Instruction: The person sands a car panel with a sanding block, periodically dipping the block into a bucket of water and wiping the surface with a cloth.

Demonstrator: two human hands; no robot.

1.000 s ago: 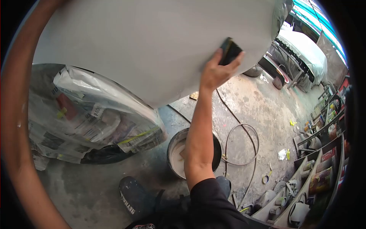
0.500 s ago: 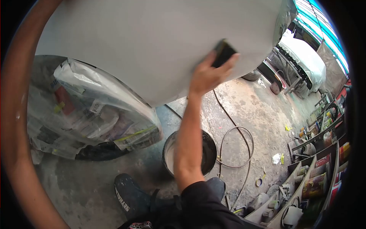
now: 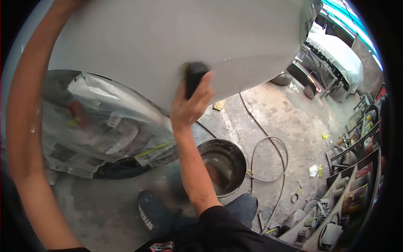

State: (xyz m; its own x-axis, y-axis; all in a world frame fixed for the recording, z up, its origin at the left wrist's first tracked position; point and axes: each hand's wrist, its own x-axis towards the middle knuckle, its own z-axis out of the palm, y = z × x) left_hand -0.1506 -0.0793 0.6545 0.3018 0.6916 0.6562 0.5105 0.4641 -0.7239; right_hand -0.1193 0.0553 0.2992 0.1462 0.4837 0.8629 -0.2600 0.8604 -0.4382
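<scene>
My right hand (image 3: 193,105) is wrapped round a dark sanding block (image 3: 194,77), blurred by motion. The block lies against the grey car body panel (image 3: 138,46), near its lower edge and the wheel arch. Up at the top left, my left arm reaches along the panel. Only a bit of my left hand (image 3: 71,3) shows at the frame's edge, its fingers out of sight. Below the panel, the wheel (image 3: 121,168) is masked with plastic sheet and newspaper (image 3: 105,122). A black bucket (image 3: 244,168) with murky liquid stands beneath my right forearm.
A thin hose (image 3: 286,157) loops over the concrete floor right of the bucket. Shelves with several cans (image 3: 352,201) line the right side. Another car part under plastic (image 3: 336,54) stands at the back right. My boot (image 3: 149,214) is below the masked wheel.
My right hand has moved the sanding block left and slightly down across the panel. More of the bucket's inside shows now. The left arm stays raised along the panel.
</scene>
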